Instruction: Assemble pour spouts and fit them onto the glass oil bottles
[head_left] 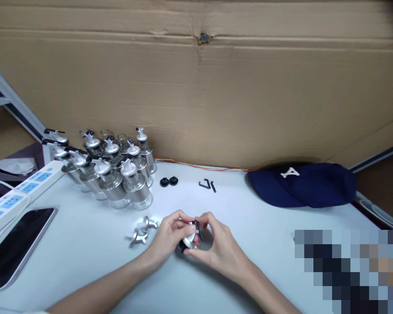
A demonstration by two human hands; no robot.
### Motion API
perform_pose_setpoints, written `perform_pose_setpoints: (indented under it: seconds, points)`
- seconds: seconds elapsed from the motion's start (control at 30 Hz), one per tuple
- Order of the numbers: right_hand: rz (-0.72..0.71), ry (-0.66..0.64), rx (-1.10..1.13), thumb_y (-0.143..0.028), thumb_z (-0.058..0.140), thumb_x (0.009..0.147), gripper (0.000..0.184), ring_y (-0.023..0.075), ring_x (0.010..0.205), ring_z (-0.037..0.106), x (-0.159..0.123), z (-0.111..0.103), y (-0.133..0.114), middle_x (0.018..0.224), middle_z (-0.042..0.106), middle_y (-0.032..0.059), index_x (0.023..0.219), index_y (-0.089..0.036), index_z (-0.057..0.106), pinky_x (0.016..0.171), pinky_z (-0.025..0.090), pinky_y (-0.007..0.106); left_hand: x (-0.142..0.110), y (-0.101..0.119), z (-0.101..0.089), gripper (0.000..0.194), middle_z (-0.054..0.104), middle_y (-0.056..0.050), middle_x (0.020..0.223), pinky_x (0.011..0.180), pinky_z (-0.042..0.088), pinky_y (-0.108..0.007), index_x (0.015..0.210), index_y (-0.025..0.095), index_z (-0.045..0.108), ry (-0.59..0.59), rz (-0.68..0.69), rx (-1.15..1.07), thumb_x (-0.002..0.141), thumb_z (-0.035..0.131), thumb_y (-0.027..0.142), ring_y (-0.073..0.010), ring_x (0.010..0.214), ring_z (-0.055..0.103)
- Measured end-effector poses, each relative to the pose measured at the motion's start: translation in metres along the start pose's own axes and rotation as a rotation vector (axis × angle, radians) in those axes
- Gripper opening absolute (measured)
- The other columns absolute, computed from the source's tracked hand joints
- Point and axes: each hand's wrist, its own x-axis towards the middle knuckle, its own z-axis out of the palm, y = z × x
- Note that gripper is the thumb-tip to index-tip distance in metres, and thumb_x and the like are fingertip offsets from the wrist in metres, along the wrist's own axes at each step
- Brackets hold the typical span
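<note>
Between both hands, just above the table, is a silver pourer cap (189, 240) with a black lever and a black base. My left hand (173, 233) pinches its upper left side with thumb and fingers. My right hand (220, 239) is closed on its right side, thumb low and fingertips near the lever; part of the cap is hidden by the fingers. Left of my left hand lie two loose silver pourer tops (140, 235). Beyond the hands are two black round stoppers (168, 181) and several thin black levers (208, 184).
Several glass bottles (138, 192) with silver pourer caps stand in a group at the back left. A power strip (11, 201) and a phone (21, 244) lie at the left. A navy cap (301, 185) sits back right, before a cardboard wall (196, 96). A pixelated patch covers the lower right.
</note>
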Motion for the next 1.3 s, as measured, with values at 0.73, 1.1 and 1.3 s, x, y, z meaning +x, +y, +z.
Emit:
perform_pose_setpoints:
  seconds: [0.73,1.1,1.3]
  points:
    - [-0.285,-0.072,-0.574,-0.052,0.061,0.081,0.036,0.0187,0.065,0.056,0.003,-0.012,-0.001,0.072,0.063,0.0036,0.079,-0.017,0.053,0.065,0.033,0.031,0.004,-0.001,0.0,0.039,0.068,-0.001,0.061,0.059,0.044,-0.022,0.079,0.017,0.049,0.039,0.011,-0.013,0.067,0.074,0.044,-0.014,0.059,0.064]
    - [-0.338,0.074,-0.712,-0.06,0.058,0.079,0.045,0.0177,0.056,0.057,0.0,-0.001,-0.005,0.06,0.061,0.001,0.071,-0.016,0.054,0.06,0.03,0.03,-0.002,-0.004,0.009,0.036,0.07,0.0,0.059,0.058,0.046,-0.018,0.072,0.017,0.047,0.189,0.035,-0.056,0.065,0.076,0.037,-0.01,0.054,0.063]
    - [-0.388,0.069,-0.746,-0.053,0.063,0.078,0.04,0.0151,0.044,0.055,-0.002,0.002,-0.002,0.051,0.059,0.0001,0.066,-0.016,0.053,0.054,0.031,0.029,0.001,-0.004,0.007,0.035,0.069,0.0,0.055,0.054,0.045,-0.017,0.069,0.015,0.05,0.189,-0.021,-0.036,0.061,0.078,0.036,-0.0095,0.051,0.062]
